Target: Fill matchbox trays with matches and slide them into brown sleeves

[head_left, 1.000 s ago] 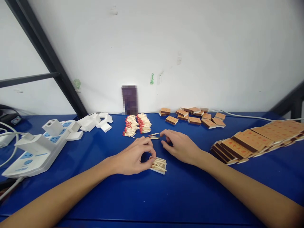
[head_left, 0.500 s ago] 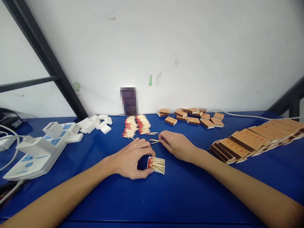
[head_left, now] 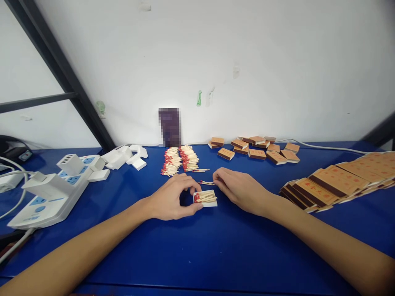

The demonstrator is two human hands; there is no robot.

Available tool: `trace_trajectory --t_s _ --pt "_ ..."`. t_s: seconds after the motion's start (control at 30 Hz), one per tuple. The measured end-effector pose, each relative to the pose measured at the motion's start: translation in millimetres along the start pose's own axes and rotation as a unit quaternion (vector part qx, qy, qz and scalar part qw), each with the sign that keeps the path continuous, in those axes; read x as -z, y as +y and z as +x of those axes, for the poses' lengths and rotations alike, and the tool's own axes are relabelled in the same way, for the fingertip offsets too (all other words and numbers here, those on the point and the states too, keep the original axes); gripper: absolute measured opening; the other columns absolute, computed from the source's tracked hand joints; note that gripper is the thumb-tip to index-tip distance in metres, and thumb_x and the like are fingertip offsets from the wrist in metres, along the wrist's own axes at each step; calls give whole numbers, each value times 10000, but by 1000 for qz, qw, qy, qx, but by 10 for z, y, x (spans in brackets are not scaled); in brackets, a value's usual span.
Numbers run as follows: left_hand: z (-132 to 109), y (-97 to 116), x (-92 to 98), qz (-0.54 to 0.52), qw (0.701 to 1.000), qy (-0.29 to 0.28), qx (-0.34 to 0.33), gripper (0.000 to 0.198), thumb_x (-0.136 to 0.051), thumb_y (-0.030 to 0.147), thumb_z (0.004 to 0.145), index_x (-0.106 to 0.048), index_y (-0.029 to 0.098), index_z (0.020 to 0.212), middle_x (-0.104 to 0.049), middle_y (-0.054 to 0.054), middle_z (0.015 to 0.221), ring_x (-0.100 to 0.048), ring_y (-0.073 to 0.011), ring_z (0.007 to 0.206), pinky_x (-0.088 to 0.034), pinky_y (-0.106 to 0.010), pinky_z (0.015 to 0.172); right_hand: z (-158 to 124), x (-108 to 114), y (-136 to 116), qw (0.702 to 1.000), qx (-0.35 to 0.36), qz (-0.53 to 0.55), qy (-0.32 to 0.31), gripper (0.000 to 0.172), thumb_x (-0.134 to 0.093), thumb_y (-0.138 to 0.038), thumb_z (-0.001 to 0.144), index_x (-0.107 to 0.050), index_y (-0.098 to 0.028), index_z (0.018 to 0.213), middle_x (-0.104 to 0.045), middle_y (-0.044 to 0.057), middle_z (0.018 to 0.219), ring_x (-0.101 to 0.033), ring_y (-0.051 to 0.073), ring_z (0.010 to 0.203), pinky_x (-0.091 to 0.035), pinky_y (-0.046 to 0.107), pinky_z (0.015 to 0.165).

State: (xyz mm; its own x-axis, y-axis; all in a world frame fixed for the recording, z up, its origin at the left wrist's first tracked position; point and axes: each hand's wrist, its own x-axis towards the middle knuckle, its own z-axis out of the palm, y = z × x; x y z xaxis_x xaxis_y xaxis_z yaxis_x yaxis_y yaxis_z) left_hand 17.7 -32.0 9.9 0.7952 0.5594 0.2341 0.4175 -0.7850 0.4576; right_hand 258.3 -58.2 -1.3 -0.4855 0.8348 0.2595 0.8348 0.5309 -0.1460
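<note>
My left hand [head_left: 174, 197] grips the left end of a small white matchbox tray [head_left: 210, 204] between thumb and fingers. Red-headed matches [head_left: 207, 196] lie in the tray, heads to the left, a few crossing over others. Just behind and to the right, my right hand [head_left: 237, 187] pinches a few loose matches [head_left: 206, 183] by their plain ends, their red heads pointing left. Two bundles of matches [head_left: 189, 158] lie side by side on the blue table beyond my left hand, with a couple of stray ones at their near right edge.
Closed matchboxes [head_left: 257, 153] are scattered along the wall. Flattened matchbox sleeves [head_left: 324, 181] fan out at the right. A power strip [head_left: 66, 197] with plugs and cables stands at the left, beside a pile of white trays [head_left: 119, 158]. A pixelated dark rectangle [head_left: 170, 127] leans on the wall.
My left hand has raised and tilted the tray, bringing it nearer the matches in my right hand. The whole view has shifted slightly.
</note>
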Motion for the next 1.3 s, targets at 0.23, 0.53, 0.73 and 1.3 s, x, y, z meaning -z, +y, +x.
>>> trace_trajectory --t_s 0.23,0.53,0.73,1.3 --pt "26 -40 -31 54 998 17 11 277 -683 422 784 -643 214 962 -610 3 806 -563 -176 811 -419 -343 811 -7 65 13 1000 -17 9 12 159 -341 -253 997 -473 -203 924 -621 50 888 -566 178 681 -391 301 618" --pt "30 -69 -38 79 996 27 8 299 -678 425 766 -644 201 961 -588 2 797 -552 -172 781 -412 -340 793 -30 119 -101 990 45 124 -53 142 -410 -280 991 -514 -222 914 -612 1 823 -540 151 681 -389 276 632" --pt "21 -52 -14 71 997 15 12 325 -632 432 815 -620 205 1048 -591 3 814 -559 -177 804 -391 -358 824 -38 112 -140 989 32 126 -67 168 -383 -344 1008 -484 -212 1032 -619 35 899 -549 175 706 -397 296 640" --pt "57 -103 -47 38 999 29 16 186 -505 316 939 -655 209 963 -626 -29 915 -571 -176 882 -433 -334 821 24 36 -165 980 24 186 -61 131 -452 -337 976 -503 -227 924 -552 -22 790 -491 146 680 -358 277 633"
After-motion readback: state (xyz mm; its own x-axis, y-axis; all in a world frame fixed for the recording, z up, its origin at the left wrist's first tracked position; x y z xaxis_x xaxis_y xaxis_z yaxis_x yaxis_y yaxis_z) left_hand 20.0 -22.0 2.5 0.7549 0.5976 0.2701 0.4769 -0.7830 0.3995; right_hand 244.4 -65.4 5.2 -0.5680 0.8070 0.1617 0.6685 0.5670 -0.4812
